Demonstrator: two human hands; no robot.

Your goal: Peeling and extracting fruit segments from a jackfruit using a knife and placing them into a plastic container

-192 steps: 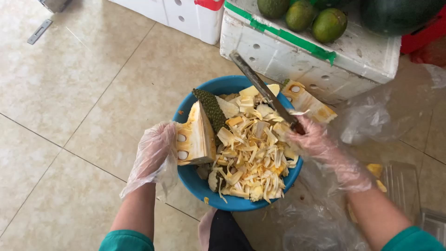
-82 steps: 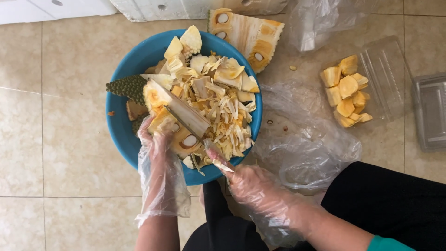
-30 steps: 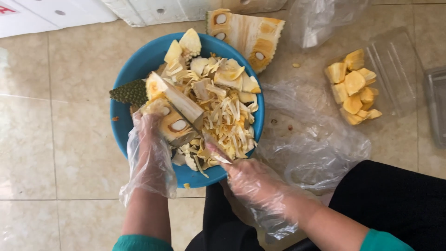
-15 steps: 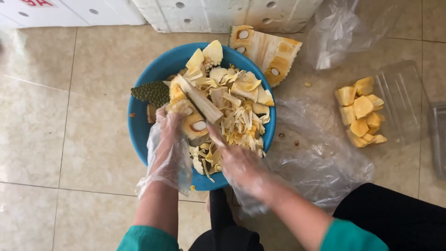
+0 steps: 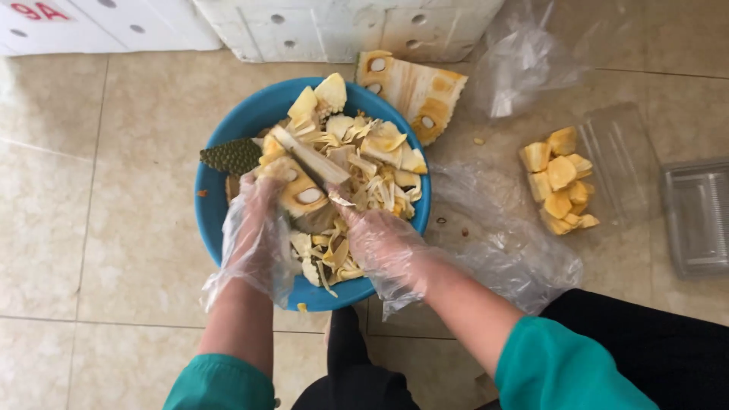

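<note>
Both gloved hands over blue basin (image 5: 220,205) of jackfruit scraps; left hand (image 5: 254,228) grips jackfruit wedge (image 5: 300,178), right hand (image 5: 383,243) touches it. Peeled pods (image 5: 558,178) on plastic, right.

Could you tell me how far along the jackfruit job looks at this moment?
Done: a pile of cleaned yellow pods lies on a clear tray, and the blue bowl is heaped with scraps. In hand: the gloved left hand grips a wedge over the bowl while the right hand works at it. Left: another uncut piece lies beside the bowl, and an empty tray waits at the right.
</note>
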